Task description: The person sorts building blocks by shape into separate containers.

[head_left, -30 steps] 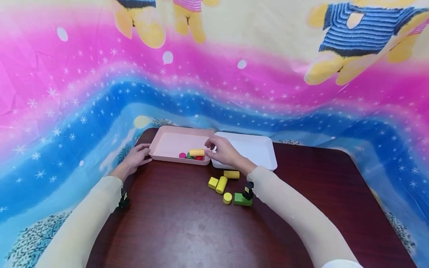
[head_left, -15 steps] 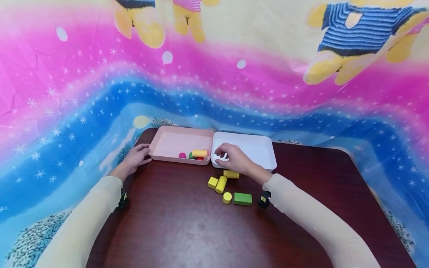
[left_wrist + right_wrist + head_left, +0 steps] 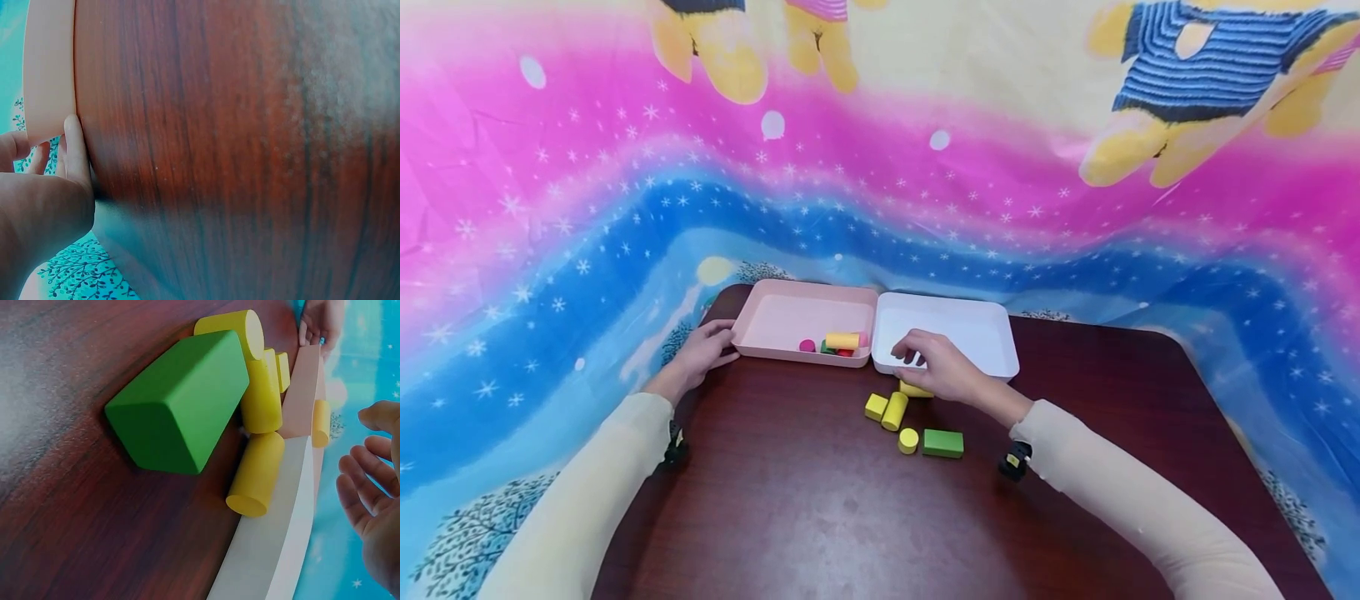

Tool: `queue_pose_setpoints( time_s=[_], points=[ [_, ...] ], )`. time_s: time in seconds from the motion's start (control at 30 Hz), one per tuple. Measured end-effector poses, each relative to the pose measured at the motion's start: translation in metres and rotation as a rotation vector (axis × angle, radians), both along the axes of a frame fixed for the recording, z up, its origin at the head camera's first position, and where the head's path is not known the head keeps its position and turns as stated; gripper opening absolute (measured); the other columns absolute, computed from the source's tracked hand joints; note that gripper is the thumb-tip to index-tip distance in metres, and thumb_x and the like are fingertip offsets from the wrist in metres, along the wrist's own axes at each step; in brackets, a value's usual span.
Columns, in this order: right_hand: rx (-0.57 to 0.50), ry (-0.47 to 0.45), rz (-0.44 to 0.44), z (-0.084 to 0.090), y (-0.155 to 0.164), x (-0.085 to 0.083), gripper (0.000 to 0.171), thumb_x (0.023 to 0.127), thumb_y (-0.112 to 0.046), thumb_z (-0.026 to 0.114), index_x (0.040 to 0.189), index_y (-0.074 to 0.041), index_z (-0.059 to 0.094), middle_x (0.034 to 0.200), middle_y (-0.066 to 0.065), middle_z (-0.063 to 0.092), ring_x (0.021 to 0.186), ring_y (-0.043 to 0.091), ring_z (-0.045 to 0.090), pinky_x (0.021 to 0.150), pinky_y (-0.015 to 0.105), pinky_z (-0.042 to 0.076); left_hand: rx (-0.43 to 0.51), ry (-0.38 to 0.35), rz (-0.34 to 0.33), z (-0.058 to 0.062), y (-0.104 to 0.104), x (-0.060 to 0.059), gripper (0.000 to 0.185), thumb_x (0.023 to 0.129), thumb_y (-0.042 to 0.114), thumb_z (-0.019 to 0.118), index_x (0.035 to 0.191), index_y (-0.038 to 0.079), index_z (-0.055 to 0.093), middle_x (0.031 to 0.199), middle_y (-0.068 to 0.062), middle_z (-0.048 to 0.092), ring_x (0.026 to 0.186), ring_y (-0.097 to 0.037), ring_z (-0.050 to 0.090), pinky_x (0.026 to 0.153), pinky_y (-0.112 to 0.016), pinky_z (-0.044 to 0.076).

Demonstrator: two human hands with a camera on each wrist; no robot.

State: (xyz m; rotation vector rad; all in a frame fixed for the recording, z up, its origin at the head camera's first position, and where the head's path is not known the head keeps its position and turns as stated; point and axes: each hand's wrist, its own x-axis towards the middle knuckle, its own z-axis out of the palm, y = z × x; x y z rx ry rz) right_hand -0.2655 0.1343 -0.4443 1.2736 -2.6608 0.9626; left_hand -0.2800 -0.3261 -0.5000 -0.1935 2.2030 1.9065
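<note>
My left hand (image 3: pixel 702 350) rests its fingers against the left front corner of the pink tray (image 3: pixel 797 312). Over the front edge of the white tray (image 3: pixel 985 325) hovers my right hand (image 3: pixel 943 367), fingers loosely bent and nothing between them. Below it a yellow cylinder block (image 3: pixel 256 472) lies against the tray's front wall, partly hidden by the hand in the head view. Nearer to me on the table are another yellow cylinder (image 3: pixel 894 412), a yellow cube (image 3: pixel 876 407), a short yellow cylinder (image 3: pixel 908 441) standing upright and a green rectangular block (image 3: pixel 943 443).
Inside the pink tray, at its right front, lie an orange-yellow cylinder (image 3: pixel 842 341), a magenta round piece (image 3: pixel 807 346), and red and green pieces partly hidden. The two trays stand side by side at the back of the dark wooden table (image 3: pixel 820 500), before a printed curtain (image 3: pixel 880 200).
My right hand has drawn back from the pink tray, moving right and toward me over the white tray's front edge. The orange-yellow cylinder shifted slightly inside the pink tray. My left hand stayed put.
</note>
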Motion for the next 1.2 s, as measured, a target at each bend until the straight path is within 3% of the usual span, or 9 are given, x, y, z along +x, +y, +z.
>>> queue_pose_setpoints(
  time_s=[0.3,0.6,0.8,0.9,1.2],
  points=[
    [0.03,-0.027,0.003,0.004,0.008,0.008,0.025,0.094,-0.013,0.081,0.116,-0.004,0.073,0.109,0.014,0.071,0.095,0.027,0.069,0.082,0.044,0.064,0.015,-0.015,0.004,0.013,0.005,0.005,0.056,0.116,0.019,0.04,0.167,0.001,0.025,0.166,-0.03,0.029,0.154,-0.043,0.033,0.117,-0.052,0.041],
    [0.047,-0.039,0.012,0.0,0.022,0.018,0.024,0.095,-0.018,0.082,0.116,-0.015,0.073,0.108,-0.003,0.068,0.096,0.028,0.07,0.081,0.043,0.063,-0.006,-0.005,0.011,0.0,0.001,0.0,0.056,0.116,0.024,0.04,0.167,0.006,0.027,0.165,-0.028,0.032,0.152,-0.041,0.037,0.116,-0.048,0.044],
    [0.021,-0.051,0.028,0.0,0.031,0.024,0.024,0.094,-0.02,0.083,0.116,-0.014,0.073,0.108,0.008,0.071,0.094,0.032,0.069,0.079,0.05,0.063,-0.02,0.002,0.009,0.001,0.001,0.002,0.056,0.116,0.025,0.041,0.167,0.005,0.028,0.164,-0.028,0.034,0.151,-0.041,0.039,0.115,-0.047,0.045],
    [0.016,-0.051,0.029,0.0,0.037,0.028,0.025,0.094,-0.022,0.083,0.116,-0.014,0.073,0.109,0.009,0.071,0.094,0.03,0.069,0.079,0.047,0.064,-0.025,0.002,0.005,0.001,0.001,0.003,0.055,0.117,0.025,0.041,0.166,0.005,0.028,0.164,-0.027,0.034,0.151,-0.041,0.04,0.115,-0.047,0.046],
    [0.017,-0.022,0.046,0.0,0.058,0.04,0.025,0.093,-0.023,0.084,0.115,-0.018,0.072,0.107,-0.001,0.07,0.092,0.02,0.071,0.08,0.037,0.063,-0.006,-0.003,0.0,0.001,0.0,0.001,0.056,0.116,0.025,0.041,0.167,0.006,0.026,0.166,-0.027,0.032,0.153,-0.039,0.036,0.116,-0.048,0.045]
  ],
)
